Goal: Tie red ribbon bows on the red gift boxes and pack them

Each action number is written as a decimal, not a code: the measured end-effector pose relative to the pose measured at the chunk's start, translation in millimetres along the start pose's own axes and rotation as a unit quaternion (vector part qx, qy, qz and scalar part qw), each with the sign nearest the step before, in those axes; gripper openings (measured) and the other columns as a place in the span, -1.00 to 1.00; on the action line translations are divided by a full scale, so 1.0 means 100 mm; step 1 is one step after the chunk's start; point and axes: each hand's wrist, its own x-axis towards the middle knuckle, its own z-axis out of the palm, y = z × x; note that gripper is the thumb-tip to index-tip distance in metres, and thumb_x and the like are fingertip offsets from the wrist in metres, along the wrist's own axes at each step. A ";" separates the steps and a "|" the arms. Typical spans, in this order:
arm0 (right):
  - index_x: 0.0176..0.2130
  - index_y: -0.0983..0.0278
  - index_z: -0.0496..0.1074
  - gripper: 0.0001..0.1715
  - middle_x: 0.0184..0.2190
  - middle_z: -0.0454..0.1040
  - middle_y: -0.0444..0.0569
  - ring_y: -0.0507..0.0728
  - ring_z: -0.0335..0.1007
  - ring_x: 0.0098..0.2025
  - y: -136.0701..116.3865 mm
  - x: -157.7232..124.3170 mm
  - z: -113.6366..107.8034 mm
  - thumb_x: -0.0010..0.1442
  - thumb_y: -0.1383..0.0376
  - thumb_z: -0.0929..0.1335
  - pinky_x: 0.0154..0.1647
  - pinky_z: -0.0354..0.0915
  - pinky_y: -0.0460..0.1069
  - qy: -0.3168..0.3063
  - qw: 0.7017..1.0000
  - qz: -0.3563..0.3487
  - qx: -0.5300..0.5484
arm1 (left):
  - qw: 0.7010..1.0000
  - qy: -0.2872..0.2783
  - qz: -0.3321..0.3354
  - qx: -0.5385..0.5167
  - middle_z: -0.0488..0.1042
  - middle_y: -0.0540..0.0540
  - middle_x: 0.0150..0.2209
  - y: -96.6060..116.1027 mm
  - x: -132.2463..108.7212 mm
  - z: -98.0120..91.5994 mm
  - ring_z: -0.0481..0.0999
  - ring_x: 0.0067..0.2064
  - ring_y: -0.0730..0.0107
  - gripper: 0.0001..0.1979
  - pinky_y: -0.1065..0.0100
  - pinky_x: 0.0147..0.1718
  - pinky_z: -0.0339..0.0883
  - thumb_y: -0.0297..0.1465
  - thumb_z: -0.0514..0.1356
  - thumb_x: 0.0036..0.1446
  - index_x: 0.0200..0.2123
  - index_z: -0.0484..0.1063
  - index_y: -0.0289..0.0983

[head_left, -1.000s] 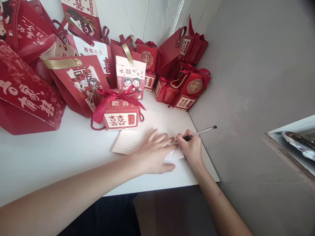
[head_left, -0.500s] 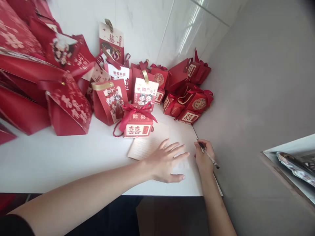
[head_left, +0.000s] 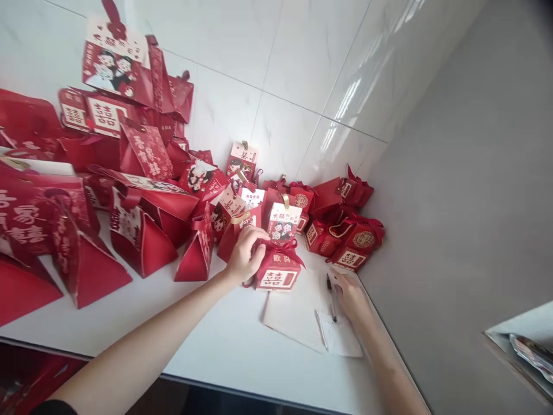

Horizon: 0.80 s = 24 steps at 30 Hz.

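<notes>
A red gift box with a white double-happiness label and a ribbon bow stands on the white table. My left hand is at its upper left, fingers bent and thumb apart from them, close to the bow; some fingertips are hidden. Behind the box rises a gift bag with a cartoon couple. My right hand is at the right, fingers loosely stretched and holding nothing. Beside it a pen lies across a small white paper. Lined paper extends from under the front of the box.
Many red gift bags crowd the left side, some stacked against the tiled wall. More red boxes stand in the right corner by the grey wall. A shelf juts in at far right.
My left hand has gone from over the paper to the gift box's bow. My right hand has let go of the pen, which now lies on the papers. The view has shifted left.
</notes>
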 end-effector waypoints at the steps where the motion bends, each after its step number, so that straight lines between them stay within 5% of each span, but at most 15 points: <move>1: -0.25 0.20 0.47 -0.69 -0.36 0.47 0.10 0.31 0.37 -0.29 -0.07 0.06 0.03 0.02 0.20 0.26 -0.24 0.28 0.23 0.010 1.000 -0.001 0.000 | 0.999 -0.017 -0.034 -0.010 0.40 -0.10 -0.27 -0.05 -0.02 0.00 0.39 -0.15 0.33 -0.86 0.21 -0.11 0.32 -0.43 -0.04 0.14 -0.31 0.30 -0.26; 6: -0.18 0.23 0.39 -0.68 -0.26 0.47 0.06 0.19 0.41 -0.29 -0.76 0.26 0.22 0.21 0.10 0.21 -0.26 0.35 0.10 0.021 0.998 -0.039 0.047 | 0.987 -0.069 -0.128 -0.062 0.40 -0.08 -0.22 -0.09 -0.09 0.08 0.39 -0.12 0.36 -0.84 0.23 -0.07 0.30 -0.47 -0.04 0.14 -0.26 0.31 -0.28; 11: -0.04 0.29 0.31 -0.50 -0.15 0.39 0.13 0.25 0.33 -0.08 -1.33 0.28 0.43 0.15 0.01 0.30 -0.10 0.30 0.14 -0.008 0.934 -0.351 0.062 | 0.984 -0.090 -0.129 -0.082 0.39 -0.11 -0.16 -0.11 -0.08 0.11 0.37 -0.05 0.30 -0.77 0.19 -0.01 0.26 -0.53 0.05 0.06 -0.19 0.36 -0.27; 15: -0.03 0.35 0.30 -0.60 -0.24 0.42 0.13 0.20 0.34 -0.20 -1.32 0.23 0.54 0.20 0.18 0.32 -0.22 0.28 0.10 0.009 0.896 -0.444 -0.024 | 0.974 -0.152 -0.151 -0.073 0.39 -0.10 -0.15 -0.11 -0.03 0.07 0.36 -0.03 0.27 -0.74 0.17 0.05 0.23 -0.56 0.11 0.01 -0.22 0.45 -0.25; 19: -0.10 0.33 0.34 -0.80 -0.32 0.42 0.06 0.14 0.32 -0.27 -1.21 0.18 0.55 0.23 0.37 0.29 -0.30 0.25 0.04 0.032 0.895 -0.444 -0.035 | 0.968 -0.172 -0.174 -0.054 0.38 -0.08 -0.20 -0.05 0.02 0.05 0.36 -0.04 0.27 -0.81 0.15 0.07 0.21 -0.52 0.12 0.05 -0.30 0.49 -0.23; 24: -0.09 0.31 0.35 -0.73 -0.32 0.43 0.03 0.13 0.30 -0.23 -1.27 0.07 0.53 0.23 0.51 0.22 -0.26 0.25 0.05 0.026 0.904 -0.427 0.025 | 0.967 -0.159 -0.199 -0.009 0.37 -0.10 -0.12 0.04 0.02 0.09 0.30 0.03 0.15 -0.90 0.06 0.08 0.17 -0.40 0.23 0.01 -0.35 0.52 -0.20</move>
